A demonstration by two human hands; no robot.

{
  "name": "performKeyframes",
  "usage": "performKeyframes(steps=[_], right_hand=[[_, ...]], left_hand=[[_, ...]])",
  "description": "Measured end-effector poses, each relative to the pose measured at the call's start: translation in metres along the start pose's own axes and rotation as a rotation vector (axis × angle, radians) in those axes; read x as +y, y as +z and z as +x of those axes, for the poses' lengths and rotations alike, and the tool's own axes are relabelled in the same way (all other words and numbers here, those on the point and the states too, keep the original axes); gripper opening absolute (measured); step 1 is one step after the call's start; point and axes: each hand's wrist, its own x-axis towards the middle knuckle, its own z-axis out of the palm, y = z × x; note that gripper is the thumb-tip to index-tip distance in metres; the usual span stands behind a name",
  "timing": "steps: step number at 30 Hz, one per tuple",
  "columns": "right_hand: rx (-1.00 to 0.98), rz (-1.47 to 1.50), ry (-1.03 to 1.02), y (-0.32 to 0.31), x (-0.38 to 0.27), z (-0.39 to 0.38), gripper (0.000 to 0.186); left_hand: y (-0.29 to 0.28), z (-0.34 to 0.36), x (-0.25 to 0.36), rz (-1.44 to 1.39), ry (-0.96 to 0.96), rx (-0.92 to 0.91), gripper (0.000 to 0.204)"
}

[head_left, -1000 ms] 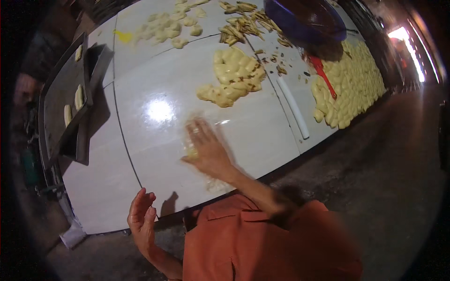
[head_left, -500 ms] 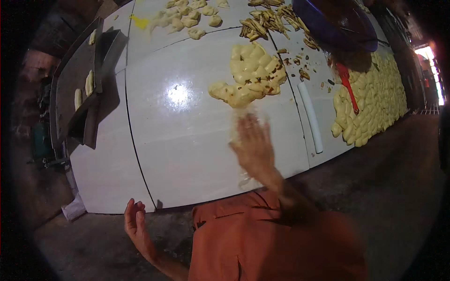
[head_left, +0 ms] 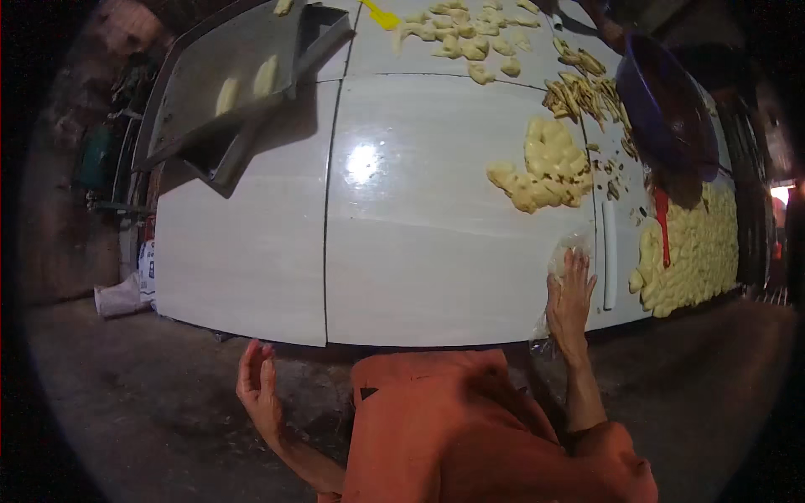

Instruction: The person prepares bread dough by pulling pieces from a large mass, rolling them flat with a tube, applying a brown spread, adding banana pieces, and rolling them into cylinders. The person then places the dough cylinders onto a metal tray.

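My right hand (head_left: pixel 570 295) lies flat with its fingers spread on a thin clear plastic sheet (head_left: pixel 573 238), on the white tabletop near its front edge. Beyond the fingers sits a clump of pale yellow dough pieces (head_left: pixel 555 163), some with brown bits on them. A white rod (head_left: pixel 610 256) lies just right of that hand. Off the front edge, at the left, my left hand (head_left: pixel 257 379) is held in the air, empty, with its fingers loosely bent and thumb apart.
A dark metal tray (head_left: pixel 186 109) with long pale pieces stands left. Brown strips (head_left: pixel 579 94), a purple basin (head_left: pixel 667 109), a red spatula (head_left: pixel 662 226) and many joined dough pieces (head_left: pixel 692 260) are at right. Loose dough pieces (head_left: pixel 476 50) and a yellow scraper (head_left: pixel 381 15) lie at the back.
The view has swung left, so the table appears farther right. My right hand has moved right across the table, closer to the white rod. My left hand stays off the front edge.
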Motion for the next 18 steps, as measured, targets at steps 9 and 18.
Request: performKeyframes(steps=[9, 18], right_hand=[[-0.03, 0.331, -0.773, 0.067, -0.332, 0.025, 0.074], [-0.479, 0.855, -0.647, 0.025, -0.415, -0.03, 0.038]], left_hand=[[-0.014, 0.043, 0.003, -0.09, -0.036, -0.225, 0.042], [-0.059, 0.052, -0.026, -0.225, -0.137, -0.222, 0.088]])
